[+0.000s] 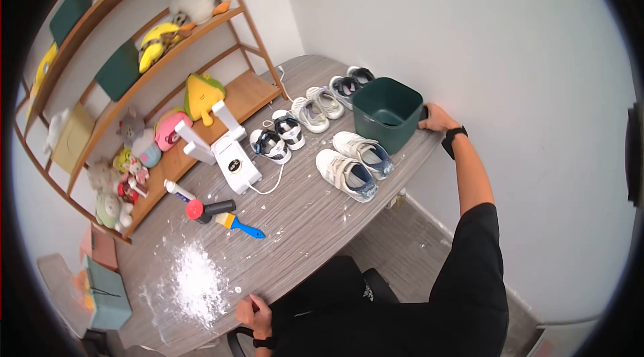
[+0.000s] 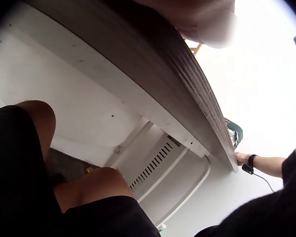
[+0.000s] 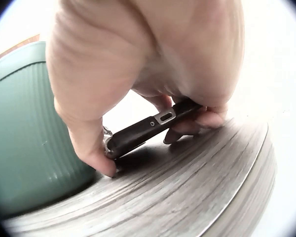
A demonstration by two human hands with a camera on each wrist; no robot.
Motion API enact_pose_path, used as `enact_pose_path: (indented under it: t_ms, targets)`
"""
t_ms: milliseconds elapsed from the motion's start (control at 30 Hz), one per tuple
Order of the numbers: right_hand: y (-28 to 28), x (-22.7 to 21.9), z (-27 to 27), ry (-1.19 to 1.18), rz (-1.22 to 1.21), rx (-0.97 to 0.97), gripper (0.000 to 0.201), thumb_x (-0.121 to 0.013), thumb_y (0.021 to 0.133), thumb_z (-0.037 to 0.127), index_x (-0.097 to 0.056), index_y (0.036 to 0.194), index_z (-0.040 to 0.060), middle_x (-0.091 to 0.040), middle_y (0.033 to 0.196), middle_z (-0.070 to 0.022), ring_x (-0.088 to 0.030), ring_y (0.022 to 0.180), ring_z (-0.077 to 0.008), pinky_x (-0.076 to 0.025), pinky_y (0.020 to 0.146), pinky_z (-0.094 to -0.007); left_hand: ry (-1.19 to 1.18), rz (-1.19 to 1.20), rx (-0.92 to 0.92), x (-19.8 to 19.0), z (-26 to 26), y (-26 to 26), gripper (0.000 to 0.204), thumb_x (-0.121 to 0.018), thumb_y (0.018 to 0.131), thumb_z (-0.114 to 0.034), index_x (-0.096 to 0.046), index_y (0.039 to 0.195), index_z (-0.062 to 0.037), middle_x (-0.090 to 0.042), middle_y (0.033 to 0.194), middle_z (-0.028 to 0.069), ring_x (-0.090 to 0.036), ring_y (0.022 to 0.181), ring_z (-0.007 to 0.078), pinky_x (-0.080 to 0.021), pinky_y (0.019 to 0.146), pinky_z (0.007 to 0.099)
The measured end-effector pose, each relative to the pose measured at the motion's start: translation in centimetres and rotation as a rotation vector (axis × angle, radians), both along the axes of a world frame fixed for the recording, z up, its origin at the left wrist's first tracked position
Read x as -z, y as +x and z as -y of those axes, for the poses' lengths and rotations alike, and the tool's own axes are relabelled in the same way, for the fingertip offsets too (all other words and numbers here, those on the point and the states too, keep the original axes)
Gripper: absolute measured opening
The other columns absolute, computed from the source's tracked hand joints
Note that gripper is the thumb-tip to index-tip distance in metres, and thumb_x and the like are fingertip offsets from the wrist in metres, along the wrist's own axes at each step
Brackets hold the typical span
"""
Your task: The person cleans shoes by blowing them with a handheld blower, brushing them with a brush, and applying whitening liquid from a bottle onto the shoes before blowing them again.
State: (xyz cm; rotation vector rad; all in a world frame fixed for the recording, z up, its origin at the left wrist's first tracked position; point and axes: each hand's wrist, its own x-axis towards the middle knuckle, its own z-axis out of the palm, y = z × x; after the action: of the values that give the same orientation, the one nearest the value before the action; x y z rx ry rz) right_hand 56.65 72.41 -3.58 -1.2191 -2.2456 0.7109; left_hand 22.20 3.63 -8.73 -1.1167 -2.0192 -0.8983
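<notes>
My right hand [image 1: 439, 117] is at the table's far right corner, beside the dark green bin [image 1: 389, 135]. It grips a slim black phone [image 3: 143, 129], the thumb on one side and fingertips on the other, close over the wood-grain tabletop. The phone's end with its port faces the wrist camera. My left hand [image 1: 255, 317] is by the near table edge, fingers loosely curled, with nothing seen in it. In the left wrist view only a blurred part of that hand [image 2: 202, 19] shows above the edge. White shoes [image 1: 349, 172] stand just left of the bin.
More shoes [image 1: 277, 137] line the back of the table by a white shoe dryer [image 1: 235, 166]. A blue-handled brush [image 1: 245, 226], a red-capped bottle [image 1: 196, 211] and spilled white powder [image 1: 196, 283] lie leftward. A wooden shelf [image 1: 255, 88] with plush toys stands behind.
</notes>
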Motion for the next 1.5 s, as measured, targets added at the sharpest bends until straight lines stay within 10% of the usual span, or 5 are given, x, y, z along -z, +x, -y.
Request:
enact_pose_path:
  t_ms: [400,533,967,1333,1500]
  targets:
    - [0.2,2.3,2.4,0.483,-0.106,0.175,0.058,-0.068,0.091,0.009,-0.049,0.145,0.0006,-0.049,0.149,-0.0236,-0.042,0.142,-0.0407,-0.034,0.119,-0.047,-0.013,0.146,0.182,-2.1,0.5,-0.2,0.015,-0.069,0.079,0.009,-0.061,0.074,-0.0017,-0.043,0.058,0.0083,-0.044,0.047,0.0276,-0.03,0.047,0.0399]
    - [-4.8,-7.9,14.2,0.536,-0.383,0.217,0.054,-0.068,0.092,0.009,-0.053,0.144,0.0023,-0.053,0.149,-0.0192,-0.045,0.142,-0.0373,-0.035,0.118,-0.0467,-0.048,0.336,0.26,-5.1,1.0,-1.2,0.017,-0.071,0.08,0.007,-0.06,0.071,-0.0023,-0.05,0.059,0.0101,-0.049,0.049,0.0291,-0.035,0.048,0.0393]
    - [-8.2,-7.9,21.2,0.805,0.241,0.109,0.024,-0.072,0.09,0.017,-0.063,0.106,0.0028,-0.062,0.087,-0.0117,-0.06,0.091,-0.0322,-0.042,0.109,-0.0527,-0.164,0.13,0.509,-15.3,0.0,-13.5,0.011,-0.07,0.078,0.011,-0.064,0.077,0.0014,-0.059,0.064,0.0133,-0.058,0.055,0.0312,-0.045,0.053,0.0384]
    - [-10.3,-14.2,22.0,0.926,0.227,0.117,0.043,-0.073,0.091,0.021,-0.061,0.13,0.0075,-0.062,0.128,-0.0184,-0.055,0.122,-0.0381,-0.04,0.109,-0.053,0.15,0.235,0.358,-10.2,-0.7,-21.0,0.029,-0.067,0.087,0.007,-0.052,0.063,-0.0009,-0.048,0.054,0.0091,-0.046,0.046,0.0194,-0.031,0.048,0.0334]
    - [-14.7,-17.5,23.8,0.715,0.101,0.026,0.024,-0.072,0.09,0.018,-0.07,0.109,0.0035,-0.072,0.099,-0.0177,-0.069,0.097,-0.0372,-0.054,0.083,-0.0441,0.328,0.259,0.107,-8.1,0.9,-23.0,0.042,-0.065,0.092,0.004,-0.039,0.059,-0.0019,-0.037,0.052,0.0048,-0.029,0.047,0.0134,-0.021,0.047,0.0329]
